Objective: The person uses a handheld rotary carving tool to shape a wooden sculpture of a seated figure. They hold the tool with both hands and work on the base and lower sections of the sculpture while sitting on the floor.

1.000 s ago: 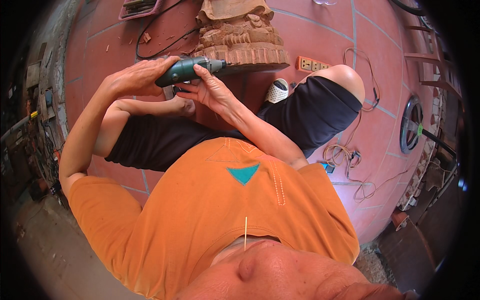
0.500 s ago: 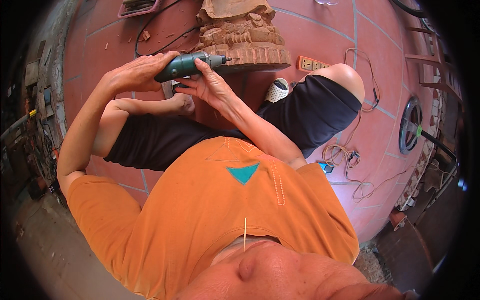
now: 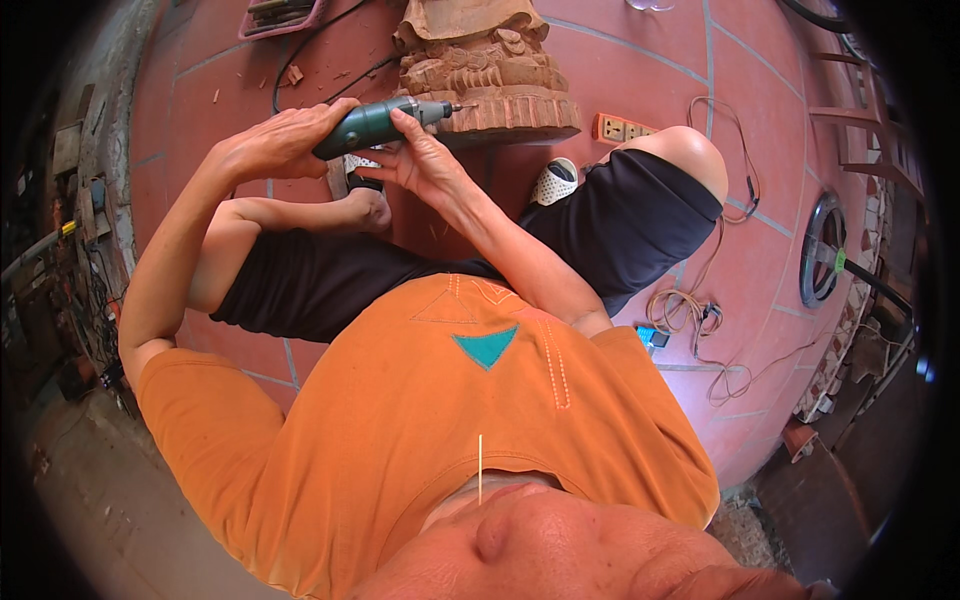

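My left hand (image 3: 285,138) is wrapped around the rear of a green die grinder (image 3: 368,128). Near its grey front end, my right hand (image 3: 428,168) steadies the grinder, thumb on top and other fingers reaching underneath. A thin bit (image 3: 462,107) points right from the nose, at the grooved base of a brown wooden carving (image 3: 510,110). Whether the bit touches the wood I cannot tell. Layered, rounded shapes are cut into the carving above its base; its upper part runs out of view.
Right of the carving lies an orange power strip (image 3: 622,129). Tangled cord (image 3: 680,308) lies farther right, with a fan-like round frame (image 3: 822,250) beyond it. A pink basket (image 3: 282,22) of tools and wood chips (image 3: 294,75) are at the far left. My bent legs flank the work.
The grinder and both hands have shifted slightly, its bit moving a little farther up along the carving's base. My grip looks the same.
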The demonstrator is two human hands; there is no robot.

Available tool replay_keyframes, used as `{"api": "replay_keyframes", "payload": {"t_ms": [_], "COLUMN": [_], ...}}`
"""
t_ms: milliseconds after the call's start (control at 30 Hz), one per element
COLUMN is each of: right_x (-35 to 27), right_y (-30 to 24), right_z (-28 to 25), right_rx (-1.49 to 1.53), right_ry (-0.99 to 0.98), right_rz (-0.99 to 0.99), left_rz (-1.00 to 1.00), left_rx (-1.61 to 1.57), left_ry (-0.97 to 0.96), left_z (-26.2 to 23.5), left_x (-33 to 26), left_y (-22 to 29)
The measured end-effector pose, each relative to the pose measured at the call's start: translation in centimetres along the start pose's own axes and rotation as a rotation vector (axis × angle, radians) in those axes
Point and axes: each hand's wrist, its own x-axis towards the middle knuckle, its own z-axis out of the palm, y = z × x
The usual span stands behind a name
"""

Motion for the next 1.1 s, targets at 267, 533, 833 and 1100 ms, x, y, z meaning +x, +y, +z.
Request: {"api": "replay_keyframes", "payload": {"t_ms": [267,533,833,1100], "right_x": [0.1,-0.8,-1.6,-2.6], "right_y": [-0.1,0.3,0.6,0.7], "right_z": [-0.2,-0.3,0.0,0.9], "right_rx": [0.003,0.028,0.047,0.097], "right_ry": [0.0,-0.006,-0.005,0.019], "right_rz": [0.001,0.032,0.069,0.082], "left_rz": [-0.028,-0.048,-0.032,-0.046], "left_rx": [0.003,0.009,0.023,0.033], "left_ry": [-0.014,-0.074,-0.091,-0.129], "left_z": [0.0,-0.6,-0.4,-1.0], "left_x": [0.2,-0.2,-0.7,-0.8], "left_y": [0.3,1.8,2.0,2.7]}}
